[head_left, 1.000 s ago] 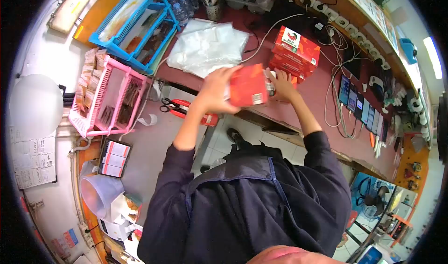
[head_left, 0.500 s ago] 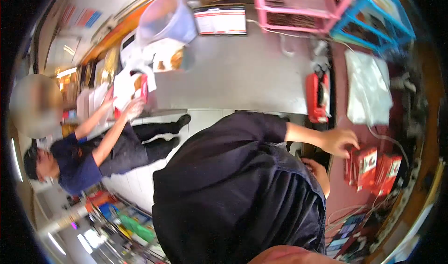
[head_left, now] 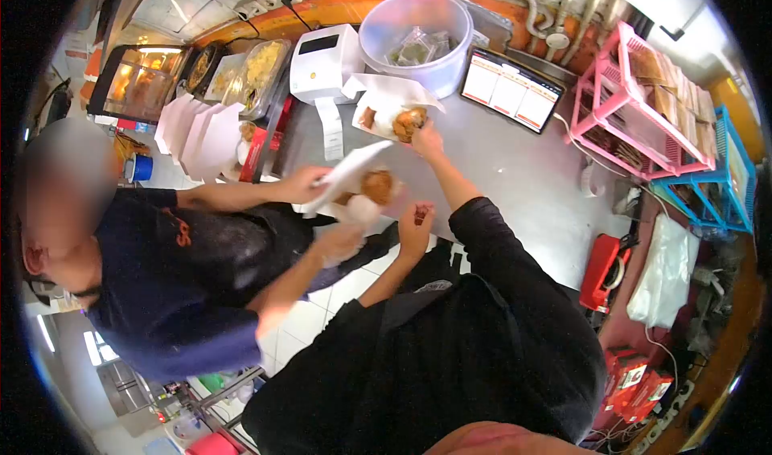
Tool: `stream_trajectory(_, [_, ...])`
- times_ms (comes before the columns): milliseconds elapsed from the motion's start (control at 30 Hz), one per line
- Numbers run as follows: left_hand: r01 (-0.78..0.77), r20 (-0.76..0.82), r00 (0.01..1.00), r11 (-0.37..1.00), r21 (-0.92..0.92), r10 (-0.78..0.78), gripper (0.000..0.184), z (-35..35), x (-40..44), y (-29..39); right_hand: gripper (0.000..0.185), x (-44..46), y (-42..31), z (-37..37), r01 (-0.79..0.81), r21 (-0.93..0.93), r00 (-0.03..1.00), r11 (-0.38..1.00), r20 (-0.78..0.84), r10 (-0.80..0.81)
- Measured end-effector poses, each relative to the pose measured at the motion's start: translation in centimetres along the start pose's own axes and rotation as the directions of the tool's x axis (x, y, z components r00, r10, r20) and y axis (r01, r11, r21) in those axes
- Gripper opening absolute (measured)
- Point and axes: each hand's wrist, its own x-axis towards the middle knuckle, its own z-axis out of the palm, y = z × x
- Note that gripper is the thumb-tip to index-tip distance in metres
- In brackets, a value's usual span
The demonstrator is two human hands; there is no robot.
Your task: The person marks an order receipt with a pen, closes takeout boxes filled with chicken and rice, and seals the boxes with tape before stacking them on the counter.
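Note:
My left hand (head_left: 416,231) is closed round a small dark red item (head_left: 420,213), near the counter's front edge. Farther in, my right hand (head_left: 428,139) has its fingers together at the edge of an open white food box (head_left: 386,93), against a brown fried piece (head_left: 408,122); what they grip is too small to tell. Left of my hands, a co-worker's two hands hold another open white box (head_left: 350,174) with a fried piece (head_left: 376,186) and a white mound, partly blurred.
A label printer (head_left: 326,65), a clear tub (head_left: 416,33) and a tablet (head_left: 512,90) line the counter's back. Pink rack (head_left: 599,93) and blue rack (head_left: 736,174) stand right. The co-worker (head_left: 177,278) is close on the left. Folded boxes (head_left: 197,137) lie beyond.
The view has swung from the red boxes to the metal counter. My hands have left those boxes and moved to the food box. The co-worker is now much closer with an open box.

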Motion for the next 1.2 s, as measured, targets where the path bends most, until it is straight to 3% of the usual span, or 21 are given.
stream_trajectory(33, [0.013, 0.016, 1.000, 0.999, -0.030, -0.012, 0.010, -0.8, 0.3, 0.2, 0.075, 1.2, 0.9, 1.7, 0.058, -0.112, 0.990, 0.992, -0.120, -0.072])
stream_trajectory(233, [-0.114, 0.120, 0.987, 0.989, 0.096, 0.102, 0.013, -1.5, 1.3, 1.6, 0.070, -2.4, 7.5, -7.4, 0.146, -0.232, 0.978, 0.962, -0.111, -0.175])
stream_trajectory(300, [-0.256, 0.178, 0.956, 0.958, 0.131, 0.231, 0.013, -0.4, 1.9, 1.2, 0.079, -4.7, 10.5, -12.4, 0.077, -0.218, 0.980, 0.973, -0.161, -0.114])
stream_trajectory(333, [-0.243, 0.237, 0.949, 0.960, 0.140, 0.206, 0.015, -0.1, 1.8, 1.2, 0.084, -6.7, 12.3, -14.9, 0.036, -0.209, 0.980, 0.977, -0.184, -0.075])
stream_trajectory(433, [-0.329, 0.311, 0.910, 0.935, 0.136, 0.275, 0.021, 2.0, 1.4, 1.9, 0.078, -12.8, 16.7, -23.1, -0.081, -0.256, 0.974, 0.963, -0.224, 0.023])
stream_trajectory(500, [-0.396, 0.338, 0.884, 0.902, 0.171, 0.324, 0.040, 4.2, 1.8, 1.6, 0.080, -16.1, 20.9, -27.2, -0.072, -0.287, 0.989, 0.955, -0.143, 0.031])
stream_trajectory(633, [-0.636, 0.245, 0.769, 0.744, 0.204, 0.590, 0.072, 11.1, 4.4, 4.6, 0.081, -22.7, 23.5, -29.7, -0.131, -0.305, 0.991, 0.943, -0.054, 0.120])
stream_trajectory(700, [-0.708, 0.264, 0.706, 0.665, 0.238, 0.657, 0.078, 13.8, 6.0, 6.2, 0.073, -24.8, 24.4, -29.9, -0.268, -0.228, 0.963, 0.936, -0.049, 0.264])
stream_trajectory(733, [-0.666, 0.360, 0.732, 0.719, 0.199, 0.579, 0.072, 14.4, 6.9, 5.3, 0.073, -25.6, 24.2, -31.0, -0.358, -0.222, 0.933, 0.907, -0.042, 0.358])
stream_trajectory(800, [-0.572, 0.539, 0.731, 0.808, 0.146, 0.420, 0.059, 14.7, 9.3, 3.6, 0.084, -26.1, 24.6, -32.7, -0.310, -0.388, 0.922, 0.868, -0.346, 0.175])
stream_trajectory(833, [-0.510, 0.637, 0.730, 0.817, 0.268, 0.247, 0.052, 14.4, 9.9, 3.9, 0.070, -27.6, 19.8, -34.2, -0.210, -0.438, 0.864, 0.874, -0.501, -0.043])
stream_trajectory(900, [-0.407, 0.729, 0.672, 0.755, 0.514, -0.135, 0.039, 13.7, 10.3, 5.0, 0.049, -25.7, 17.6, -35.1, 0.159, -0.576, 0.726, 0.802, -0.482, -0.490])
stream_trajectory(933, [-0.435, 0.691, 0.688, 0.635, 0.638, -0.223, 0.033, 14.0, 10.2, 3.6, 0.045, -26.1, 18.0, -34.4, 0.148, -0.436, 0.797, 0.887, -0.478, -0.368])
stream_trajectory(1000, [-0.620, 0.721, 0.661, 0.695, 0.365, 0.211, 0.042, 12.7, 7.7, 1.9, 0.037, -25.6, 19.1, -33.5, 0.098, -0.156, 0.900, 0.983, -0.407, -0.154])
stream_trajectory(1033, [-0.710, 0.673, 0.609, 0.668, 0.225, 0.420, 0.047, 12.0, 6.3, 0.8, 0.032, -26.0, 21.4, -32.0, 0.228, -0.266, 0.820, 0.937, -0.466, -0.332])
stream_trajectory(1100, [-0.627, 0.606, 0.686, 0.750, 0.211, 0.403, 0.047, 11.3, 3.6, -2.3, 0.030, -27.6, 22.8, -28.9, 0.293, -0.254, 0.786, 0.922, -0.485, -0.383])
stream_trajectory(1133, [-0.596, 0.542, 0.732, 0.773, 0.217, 0.413, 0.049, 11.7, 2.4, -3.1, 0.037, -27.9, 22.6, -28.0, 0.267, -0.444, 0.736, 0.855, -0.478, -0.478])
stream_trajectory(1200, [-0.483, 0.477, 0.799, 0.863, 0.146, 0.367, 0.049, 12.1, 1.2, -4.2, 0.038, -27.1, 22.1, -26.4, 0.245, -0.151, 0.798, 0.958, -0.529, -0.288])
